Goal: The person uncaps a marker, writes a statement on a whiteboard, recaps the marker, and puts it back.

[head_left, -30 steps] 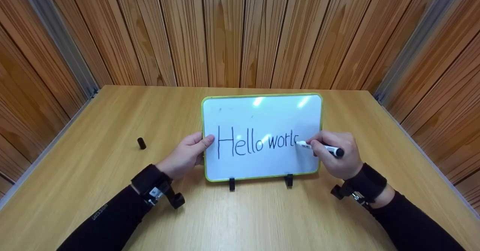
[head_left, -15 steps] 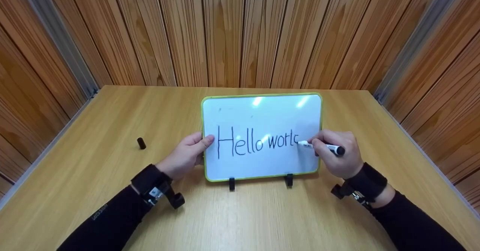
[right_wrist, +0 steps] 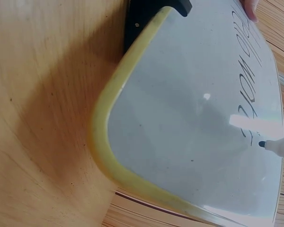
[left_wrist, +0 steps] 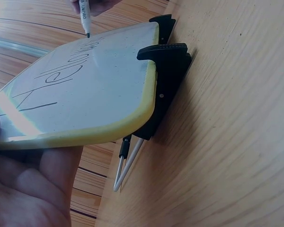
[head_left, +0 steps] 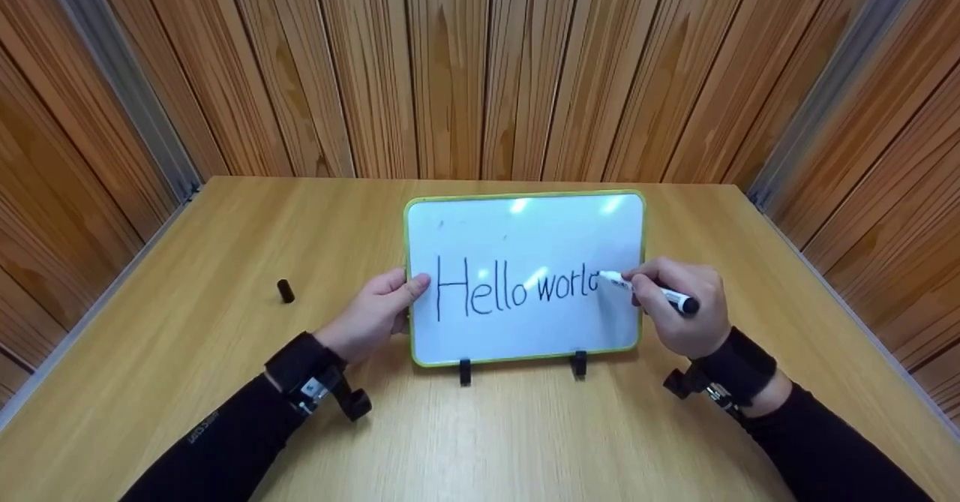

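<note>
A whiteboard (head_left: 517, 337) with a yellow-green rim leans on a black stand (left_wrist: 168, 80). Black handwriting across it reads "Hello worl", followed by a small rounded stroke. My left hand (head_left: 379, 307) grips the board's left edge, thumb on the front face and fingers behind, partly hidden. Between the thumb and fingers of my right hand (head_left: 686, 311) is a white marker (head_left: 671, 299) with a black end. Its dark tip (right_wrist: 262, 144) is close to the last stroke; whether it touches the board I cannot tell.
A black marker cap (head_left: 285, 290) lies on the wooden table (head_left: 480, 442), left of my left hand. Wood-plank walls (head_left: 450, 67) enclose the table at the back and sides. The stand's wire leg (left_wrist: 128, 165) reaches behind the board.
The marker tip has moved up and slightly right in my right hand, to the top of the last letter's stroke. My left hand keeps its grip. The head view has tilted slightly.
</note>
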